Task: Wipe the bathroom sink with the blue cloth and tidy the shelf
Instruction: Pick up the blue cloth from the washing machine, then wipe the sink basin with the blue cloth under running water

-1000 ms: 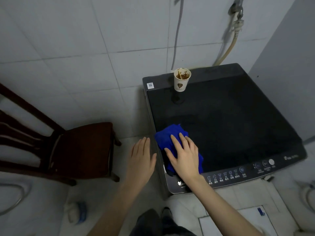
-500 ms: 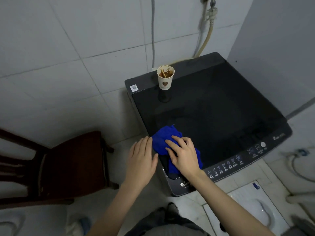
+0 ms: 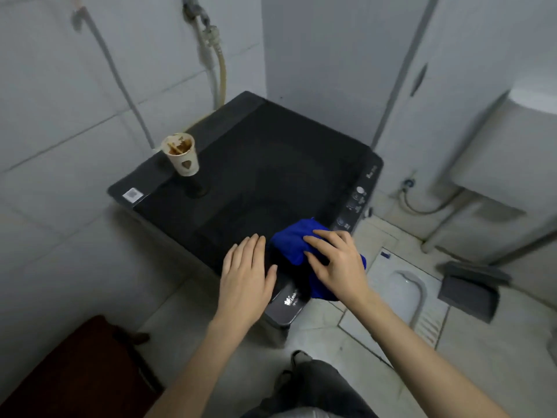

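Observation:
A blue cloth [image 3: 294,241] lies bunched on the near corner of a black washing machine lid [image 3: 259,164]. My right hand [image 3: 337,263] rests on top of the cloth, its fingers bent and pressing into the fabric. My left hand [image 3: 245,276] hovers flat just left of the cloth, fingers together, holding nothing, over the lid's near edge. The sink [image 3: 533,99] shows only as a white rim at the far right edge. No shelf is in view.
A used paper cup [image 3: 182,158] with brown residue stands at the lid's far left. A dark red chair [image 3: 78,369] sits at lower left. A squat toilet [image 3: 407,294] and a grey dustpan [image 3: 467,292] lie on the floor to the right. Hoses hang on the tiled wall.
The view has swung to the right, bringing the squat toilet, dustpan and sink rim into sight. My right hand stays on the cloth with its fingers curled more; my left hand remains beside it.

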